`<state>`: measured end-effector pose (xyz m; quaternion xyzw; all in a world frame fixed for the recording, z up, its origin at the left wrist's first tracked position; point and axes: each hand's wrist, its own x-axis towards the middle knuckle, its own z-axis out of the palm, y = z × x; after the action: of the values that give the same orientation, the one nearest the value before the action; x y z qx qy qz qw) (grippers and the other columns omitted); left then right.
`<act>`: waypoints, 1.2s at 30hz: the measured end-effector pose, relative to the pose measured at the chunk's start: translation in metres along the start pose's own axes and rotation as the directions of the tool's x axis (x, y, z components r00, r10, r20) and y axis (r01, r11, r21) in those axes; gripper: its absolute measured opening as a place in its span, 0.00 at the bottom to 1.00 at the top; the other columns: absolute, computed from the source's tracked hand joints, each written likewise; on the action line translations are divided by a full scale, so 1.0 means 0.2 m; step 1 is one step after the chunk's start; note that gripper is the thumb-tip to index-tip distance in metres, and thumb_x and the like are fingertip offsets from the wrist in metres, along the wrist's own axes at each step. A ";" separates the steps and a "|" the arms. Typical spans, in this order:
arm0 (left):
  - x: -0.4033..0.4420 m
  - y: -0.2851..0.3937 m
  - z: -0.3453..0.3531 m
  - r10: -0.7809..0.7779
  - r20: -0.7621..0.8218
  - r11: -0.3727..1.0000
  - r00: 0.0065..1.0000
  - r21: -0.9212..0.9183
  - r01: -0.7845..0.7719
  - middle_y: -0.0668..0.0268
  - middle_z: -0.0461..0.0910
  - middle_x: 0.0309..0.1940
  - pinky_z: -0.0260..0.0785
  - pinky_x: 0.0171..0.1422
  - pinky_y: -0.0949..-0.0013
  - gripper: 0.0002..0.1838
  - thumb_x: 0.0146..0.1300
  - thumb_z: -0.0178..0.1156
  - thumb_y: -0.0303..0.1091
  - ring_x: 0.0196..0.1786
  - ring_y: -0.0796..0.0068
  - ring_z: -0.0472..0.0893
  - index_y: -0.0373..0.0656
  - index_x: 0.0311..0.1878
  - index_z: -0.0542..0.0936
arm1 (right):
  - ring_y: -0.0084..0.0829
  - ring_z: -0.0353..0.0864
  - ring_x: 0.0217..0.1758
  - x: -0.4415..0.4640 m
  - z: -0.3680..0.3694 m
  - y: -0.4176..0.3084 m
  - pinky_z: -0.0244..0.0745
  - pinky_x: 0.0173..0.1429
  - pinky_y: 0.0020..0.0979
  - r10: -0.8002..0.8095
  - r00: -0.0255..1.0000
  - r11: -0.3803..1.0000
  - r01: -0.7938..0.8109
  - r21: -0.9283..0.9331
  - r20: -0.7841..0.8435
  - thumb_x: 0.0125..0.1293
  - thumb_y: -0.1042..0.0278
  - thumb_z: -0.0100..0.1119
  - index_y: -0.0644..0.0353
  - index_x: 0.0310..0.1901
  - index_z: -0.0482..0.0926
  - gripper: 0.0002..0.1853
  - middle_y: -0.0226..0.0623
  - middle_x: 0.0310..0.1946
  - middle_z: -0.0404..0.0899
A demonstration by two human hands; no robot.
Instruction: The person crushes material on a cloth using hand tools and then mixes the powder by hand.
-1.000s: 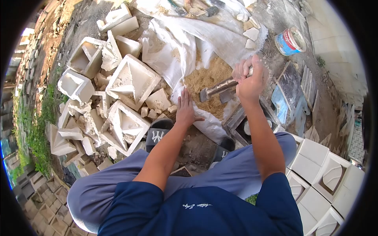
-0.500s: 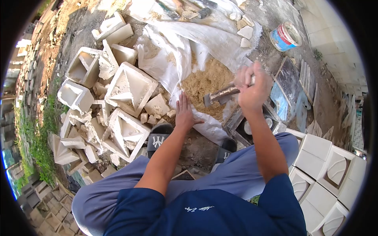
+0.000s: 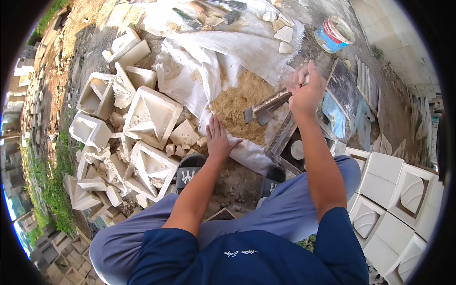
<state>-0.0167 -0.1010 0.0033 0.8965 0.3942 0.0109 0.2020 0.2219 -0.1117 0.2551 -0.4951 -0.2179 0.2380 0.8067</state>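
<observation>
My right hand (image 3: 305, 92) is wrapped round the handle of a metal-headed tool (image 3: 268, 105), and looks slightly blurred. The tool's head is over a heap of sandy material (image 3: 235, 104) on a white cloth sack (image 3: 190, 59). My left hand (image 3: 220, 141) lies with its fingers extended on the sack's near edge, left of the heap, and holds nothing. Just below my right hand, a dark square frame (image 3: 285, 142) holds round pale pieces.
Broken cream blocks (image 3: 153, 116) are piled at the left. A blue and red bucket (image 3: 334, 34) stands at the upper right, above leaning dark boards (image 3: 340, 88). Cream moulded tiles (image 3: 380, 166) lie at the lower right. More tools (image 3: 231, 17) lie at the top.
The view has shifted, so the sack and bucket appear further left. My right hand still grips the tool, whose head has moved slightly over the heap. My left hand stays on the sack.
</observation>
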 end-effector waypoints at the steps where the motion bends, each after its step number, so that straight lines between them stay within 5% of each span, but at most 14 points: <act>1: 0.01 -0.01 0.01 0.013 -0.087 1.000 0.996 -0.008 -0.014 0.42 0.41 0.83 0.31 0.87 0.49 0.63 0.59 0.63 0.68 0.86 0.48 0.38 0.24 0.79 0.49 | 0.23 0.56 0.17 0.02 -0.03 -0.04 0.52 0.23 0.29 -0.004 0.997 1.000 0.006 0.028 -0.073 0.76 0.56 0.49 0.56 0.21 0.61 0.24 0.28 0.16 0.58; 7: 0.22 -0.06 0.00 0.164 -0.141 0.985 0.976 -0.038 -0.170 0.41 0.50 0.80 0.39 0.86 0.48 0.46 0.72 0.57 0.50 0.84 0.46 0.47 0.25 0.78 0.51 | 0.23 0.51 0.17 0.19 -0.18 -0.28 0.50 0.27 0.29 -0.142 0.981 0.986 0.152 0.072 -0.130 0.75 0.53 0.46 0.54 0.22 0.62 0.23 0.28 0.14 0.55; 17: 0.56 0.12 0.05 0.244 -0.148 0.967 0.958 -0.039 -0.252 0.46 0.49 0.82 0.39 0.87 0.51 0.53 0.68 0.59 0.61 0.85 0.50 0.46 0.27 0.79 0.51 | 0.22 0.51 0.18 0.31 -0.40 -0.12 0.51 0.28 0.30 -0.259 0.948 0.966 0.257 -0.037 -0.184 0.75 0.54 0.45 0.53 0.21 0.60 0.22 0.27 0.14 0.55; 23: 0.51 0.22 0.05 0.298 -0.005 0.954 0.955 0.032 -0.298 0.52 0.63 0.75 0.50 0.83 0.52 0.46 0.65 0.62 0.64 0.79 0.52 0.60 0.45 0.78 0.63 | 0.22 0.49 0.18 0.32 -0.38 -0.12 0.49 0.29 0.29 -0.264 0.944 0.964 0.252 -0.080 -0.200 0.76 0.52 0.44 0.51 0.21 0.59 0.24 0.25 0.14 0.53; 25: 0.51 0.20 0.09 0.278 -0.009 0.956 0.960 -0.095 -0.278 0.56 0.73 0.66 0.57 0.76 0.50 0.32 0.63 0.66 0.51 0.72 0.53 0.67 0.46 0.68 0.75 | 0.22 0.49 0.18 0.32 -0.39 -0.11 0.49 0.29 0.29 -0.261 0.946 0.965 0.247 -0.089 -0.194 0.76 0.52 0.44 0.52 0.21 0.59 0.24 0.26 0.14 0.53; 29: 0.51 0.14 0.14 0.330 0.017 0.937 0.944 -0.122 -0.326 0.56 0.77 0.59 0.65 0.67 0.51 0.24 0.55 0.68 0.33 0.65 0.51 0.73 0.43 0.57 0.79 | 0.21 0.53 0.18 0.33 -0.39 -0.08 0.52 0.26 0.30 -0.323 0.941 0.946 0.317 -0.070 -0.100 0.77 0.55 0.45 0.56 0.22 0.60 0.24 0.29 0.14 0.57; 31: 0.55 0.13 0.17 0.257 -0.152 0.906 0.955 -0.306 -0.292 0.52 0.79 0.53 0.71 0.57 0.51 0.23 0.48 0.66 0.23 0.57 0.48 0.77 0.40 0.51 0.79 | 0.21 0.53 0.18 0.32 -0.37 -0.08 0.51 0.26 0.30 -0.337 0.939 0.941 0.333 -0.065 -0.061 0.77 0.56 0.45 0.56 0.22 0.60 0.24 0.30 0.14 0.58; 36: 0.62 0.14 0.06 0.049 -0.218 0.914 0.975 -0.383 -0.131 0.48 0.80 0.36 0.73 0.44 0.51 0.17 0.54 0.64 0.23 0.40 0.46 0.81 0.35 0.48 0.77 | 0.22 0.53 0.18 0.29 -0.36 -0.09 0.50 0.26 0.30 -0.328 0.942 0.944 0.324 -0.071 -0.070 0.75 0.60 0.44 0.57 0.22 0.59 0.22 0.30 0.14 0.59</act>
<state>0.0909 -0.0347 -0.0143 0.8485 0.3606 0.1916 0.3366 0.3125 -0.1337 0.2479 -0.4849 -0.2710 0.0745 0.8282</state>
